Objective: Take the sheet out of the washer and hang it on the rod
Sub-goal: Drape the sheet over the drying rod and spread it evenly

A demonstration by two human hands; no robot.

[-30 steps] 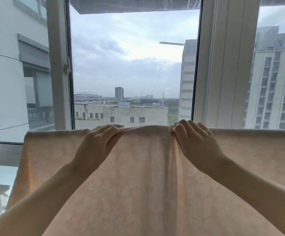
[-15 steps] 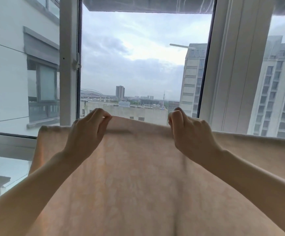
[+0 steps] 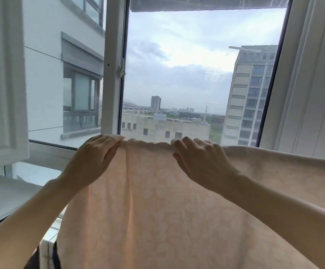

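A pale peach sheet (image 3: 157,210) with a faint floral pattern hangs in front of me and fills the lower part of the view. Its top fold runs level across the window. The rod is hidden under that fold. My left hand (image 3: 91,162) grips the top edge near the sheet's left end, fingers curled over it. My right hand (image 3: 202,162) pinches the top edge a little to the right, thumb in front and fingers over the fold. The washer is out of sight.
A white window frame (image 3: 113,74) stands behind the sheet, with an open sash (image 3: 4,84) at the left. A white sill (image 3: 2,193) lies at the lower left. Tall buildings (image 3: 249,98) and cloudy sky show through the glass.
Both hands have slid left along the top fold, and the view has turned left. The sheet's left end now sits under my left hand. Both hands still hold the edge.
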